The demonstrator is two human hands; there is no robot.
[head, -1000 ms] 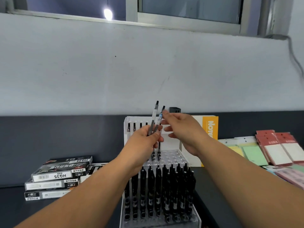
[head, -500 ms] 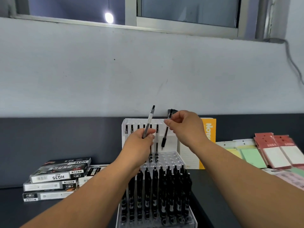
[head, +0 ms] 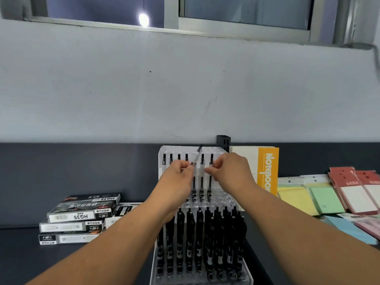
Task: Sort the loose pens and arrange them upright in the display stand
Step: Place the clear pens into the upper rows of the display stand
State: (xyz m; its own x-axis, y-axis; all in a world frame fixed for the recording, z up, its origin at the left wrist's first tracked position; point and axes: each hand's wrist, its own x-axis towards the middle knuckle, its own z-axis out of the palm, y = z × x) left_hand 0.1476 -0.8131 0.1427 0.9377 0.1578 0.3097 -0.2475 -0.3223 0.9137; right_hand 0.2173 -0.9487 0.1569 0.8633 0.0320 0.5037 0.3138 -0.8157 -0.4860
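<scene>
Between both hands, at the display stand's (head: pixel 219 151) rear tier: left hand (head: pixel 176 182) grips a clear pen (head: pixel 195 157), tilted, unslotted; right hand (head: pixel 232 173) pinches a black pen (head: pixel 210 185) upright in its hole; front rows (head: pixel 198 229) full; empty holes under the right hand; judged mostly done.

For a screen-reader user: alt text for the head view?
The left hand grips a tilted clear pen while the right hand pinches a black pen standing in the back row of the display stand; black pens fill its front rows.
</scene>
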